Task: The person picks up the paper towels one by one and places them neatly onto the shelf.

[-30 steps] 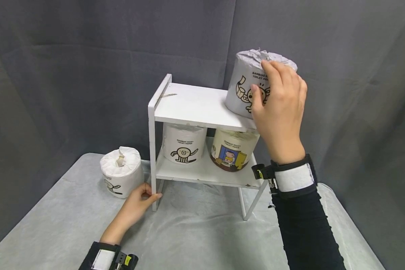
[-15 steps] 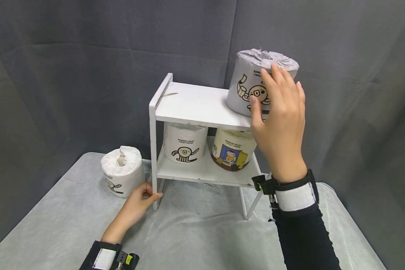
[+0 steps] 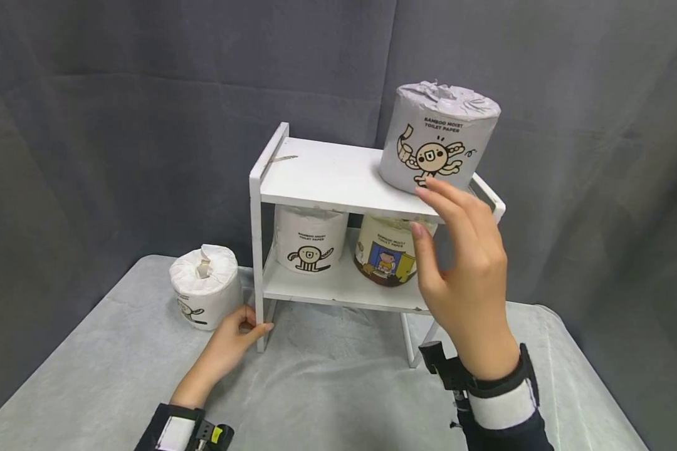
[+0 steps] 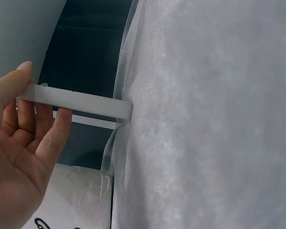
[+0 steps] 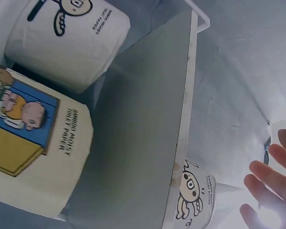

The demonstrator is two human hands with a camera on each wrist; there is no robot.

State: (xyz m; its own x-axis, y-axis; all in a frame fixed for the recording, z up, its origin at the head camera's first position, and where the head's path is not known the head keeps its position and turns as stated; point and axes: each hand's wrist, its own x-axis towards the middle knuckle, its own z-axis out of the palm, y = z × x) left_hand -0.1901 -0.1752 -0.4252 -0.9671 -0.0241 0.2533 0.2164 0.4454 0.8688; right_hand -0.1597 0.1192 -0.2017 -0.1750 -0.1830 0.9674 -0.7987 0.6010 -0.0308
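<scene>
A white two-tier shelf rack (image 3: pixel 327 175) stands on the table. My left hand (image 3: pixel 228 341) grips its front left leg (image 4: pixel 86 102), thumb on one side and fingers on the other. On the right end of the top shelf stands a wrapped toilet paper roll (image 3: pixel 448 141) with a cartoon figure. My right hand (image 3: pixel 471 275) hovers in front of the rack's right side, fingers loosely bent and holding nothing; its fingertips overlap the roll's lower edge in the head view. Two more rolls sit on the lower shelf: a white roll (image 3: pixel 310 241) and a cream roll (image 3: pixel 385 250) with a colored picture.
Left of the rack, another white toilet paper roll (image 3: pixel 205 288) stands on the cloth-covered table (image 3: pixel 327 401), close to my left hand. A grey curtain (image 3: pixel 175 125) hangs behind everything. The rack's right side rail (image 3: pixel 488 197) rises beside the top roll.
My right hand has let go of the toilet paper roll on the top shelf and drawn down and back toward me. The roll stays there. My left hand keeps its grip on the leg.
</scene>
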